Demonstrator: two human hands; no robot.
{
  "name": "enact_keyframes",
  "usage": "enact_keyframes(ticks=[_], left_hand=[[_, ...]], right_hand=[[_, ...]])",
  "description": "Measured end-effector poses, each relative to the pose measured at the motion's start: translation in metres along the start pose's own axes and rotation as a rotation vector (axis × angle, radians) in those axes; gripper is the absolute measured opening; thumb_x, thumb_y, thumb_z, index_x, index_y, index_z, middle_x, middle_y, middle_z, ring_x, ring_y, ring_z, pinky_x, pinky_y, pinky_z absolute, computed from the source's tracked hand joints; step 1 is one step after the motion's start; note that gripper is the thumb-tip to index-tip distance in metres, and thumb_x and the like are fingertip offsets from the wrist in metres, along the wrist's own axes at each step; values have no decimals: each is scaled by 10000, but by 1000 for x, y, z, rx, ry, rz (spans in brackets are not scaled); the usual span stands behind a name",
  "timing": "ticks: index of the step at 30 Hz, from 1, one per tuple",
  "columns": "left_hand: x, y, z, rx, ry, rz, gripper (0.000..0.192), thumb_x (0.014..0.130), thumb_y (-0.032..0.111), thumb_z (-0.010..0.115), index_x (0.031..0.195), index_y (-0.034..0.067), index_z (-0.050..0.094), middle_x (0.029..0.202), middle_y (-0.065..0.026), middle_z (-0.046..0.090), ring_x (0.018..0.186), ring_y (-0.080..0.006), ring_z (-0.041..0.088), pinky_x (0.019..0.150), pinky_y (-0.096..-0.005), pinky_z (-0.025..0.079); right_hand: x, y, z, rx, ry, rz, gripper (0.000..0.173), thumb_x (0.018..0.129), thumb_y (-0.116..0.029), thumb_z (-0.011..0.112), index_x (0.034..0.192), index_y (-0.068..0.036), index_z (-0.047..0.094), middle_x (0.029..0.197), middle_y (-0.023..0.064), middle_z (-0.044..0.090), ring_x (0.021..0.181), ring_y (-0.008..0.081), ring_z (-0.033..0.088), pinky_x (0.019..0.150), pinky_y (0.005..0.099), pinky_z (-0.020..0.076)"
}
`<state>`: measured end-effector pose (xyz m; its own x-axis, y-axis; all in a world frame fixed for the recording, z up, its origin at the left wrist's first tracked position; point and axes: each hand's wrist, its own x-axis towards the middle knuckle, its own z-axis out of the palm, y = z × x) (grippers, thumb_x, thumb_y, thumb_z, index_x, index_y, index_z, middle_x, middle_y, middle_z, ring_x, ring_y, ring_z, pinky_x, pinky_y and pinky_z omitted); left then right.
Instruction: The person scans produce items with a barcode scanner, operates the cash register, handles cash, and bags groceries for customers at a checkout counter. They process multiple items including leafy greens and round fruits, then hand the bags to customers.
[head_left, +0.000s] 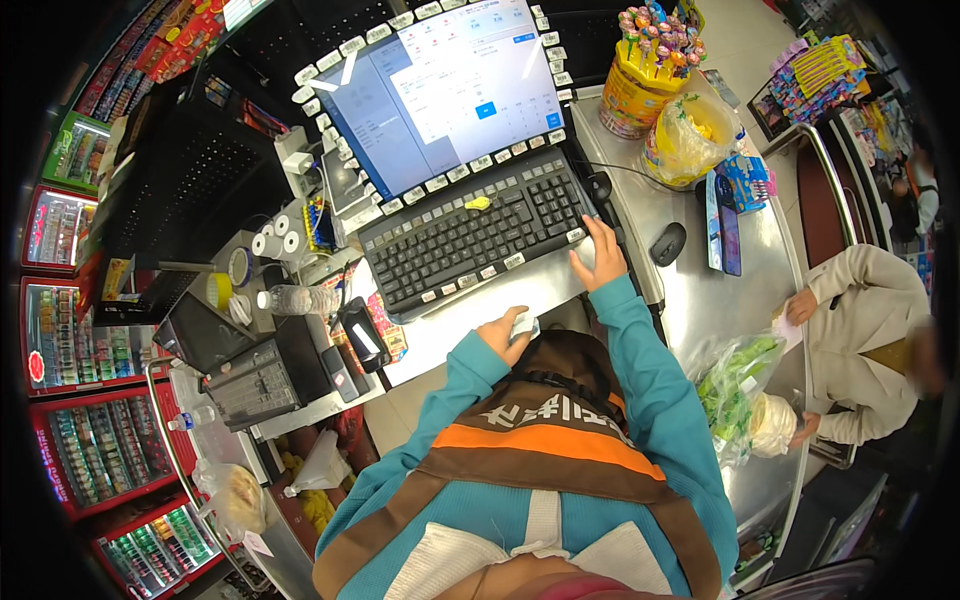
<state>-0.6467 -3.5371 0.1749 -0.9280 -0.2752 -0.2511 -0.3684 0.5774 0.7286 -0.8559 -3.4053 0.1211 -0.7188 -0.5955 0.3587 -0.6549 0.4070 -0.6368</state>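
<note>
My left hand (501, 334) is closed on a small folded pale slip (523, 325), perhaps paper or money, held before my brown apron (525, 420). My right hand (604, 255) is at the right end of a black keyboard (480, 232), fingers spread by the number keys, with nothing held. A yellow object (478, 203) lies on the upper keys. Behind the keyboard stands a lit monitor (450, 90), its frame lined with barcode stickers. A black mouse (667, 244) rests on the metal counter (690, 300) to the right.
Across the counter, a person (862, 345) has one hand at a pale slip and the other at a bag of green vegetables (739, 397). Lollipops fill a yellow tub (643, 90). On the left are a plastic bottle (298, 300), a handheld scanner (363, 334) and paper rolls (281, 236).
</note>
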Motion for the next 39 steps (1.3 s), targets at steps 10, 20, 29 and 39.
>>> enact_keyframes(ticks=[10, 20, 29, 39], left_hand=[[-4, -10, -4, -45, 36, -127, 399, 854, 288, 541, 1208, 133, 442, 753, -214, 622, 678, -384, 614, 609, -413, 489], [-10, -36, 10, -64, 182, -52, 409, 828, 265, 602, 1194, 128, 480, 694, -186, 588, 611, -305, 606, 570, -354, 469], [-12, -41, 13, -107, 239, -44, 374, 818, 246, 613, 1156, 128, 505, 635, -137, 554, 497, -238, 529, 497, -320, 423], [-14, -44, 13, -112, 217, -105, 341, 820, 246, 615, 1125, 121, 529, 638, -132, 559, 525, -232, 551, 524, -317, 435]], right_hand=[[-3, 3, 5, 108, 42, 46, 568, 753, -240, 655, 1269, -120, 448, 1264, 185, 441, 1122, 364, 466, 930, 408, 399], [-5, -8, 5, 24, 83, 11, 524, 697, -274, 691, 1191, -176, 546, 1344, 181, 337, 1199, 369, 365, 994, 430, 315], [6, -8, 10, -91, 75, -140, 509, 636, -311, 732, 1121, -242, 593, 1392, 209, 231, 1272, 420, 213, 1033, 490, 240], [18, -7, 7, -93, 135, -133, 396, 659, -329, 713, 1037, -241, 632, 1369, 179, 291, 1259, 408, 241, 1020, 489, 256]])
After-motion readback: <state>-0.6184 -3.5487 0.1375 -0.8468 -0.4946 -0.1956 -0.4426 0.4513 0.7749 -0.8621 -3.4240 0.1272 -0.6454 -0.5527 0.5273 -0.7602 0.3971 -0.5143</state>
